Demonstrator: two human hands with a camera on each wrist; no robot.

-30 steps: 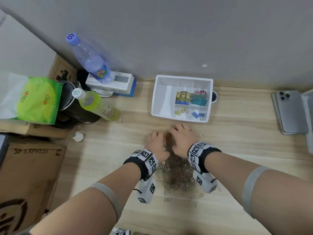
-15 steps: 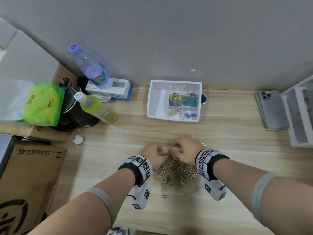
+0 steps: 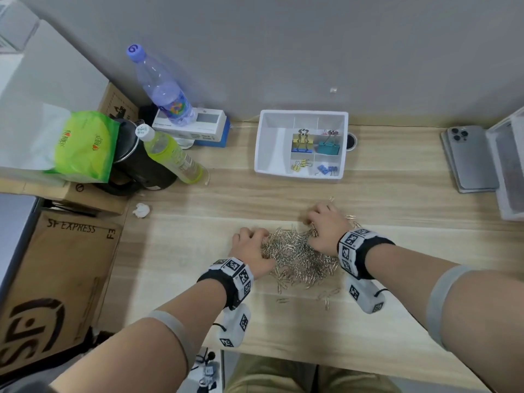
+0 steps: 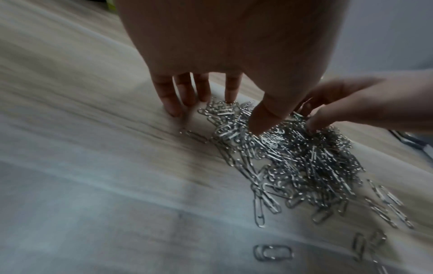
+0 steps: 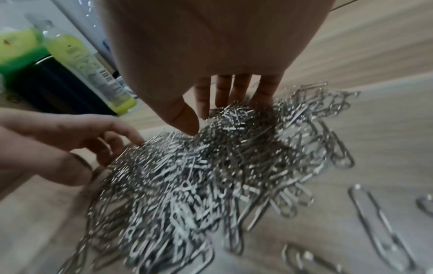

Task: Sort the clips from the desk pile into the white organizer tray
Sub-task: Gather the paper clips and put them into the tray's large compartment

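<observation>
A heap of silver paper clips (image 3: 300,256) lies on the wooden desk in front of me. My left hand (image 3: 252,242) rests at the heap's left edge. Its straight fingertips (image 4: 171,109) touch the desk and its thumb presses on the clips (image 4: 304,157). My right hand (image 3: 320,222) is at the heap's far right, its fingers (image 5: 264,94) dipping into the clips (image 5: 199,176) with the thumb held apart. The white organizer tray (image 3: 272,143) stands beyond, near the wall. It holds yellow and blue binder clips (image 3: 302,141), a teal binder clip (image 3: 328,147), and small yellow (image 3: 301,165) and blue (image 3: 327,169) clips.
Two bottles (image 3: 170,154), a black kettle (image 3: 136,165) and a green packet (image 3: 85,143) crowd the back left. A phone (image 3: 467,157) and a white container (image 3: 510,165) sit at the right. A cardboard box (image 3: 56,279) stands left of the desk. Stray clips (image 3: 326,296) lie near the front edge.
My hands, close together at the heap's far end, have drawn apart: the left to the heap's left edge, nearer me, the right to its far right.
</observation>
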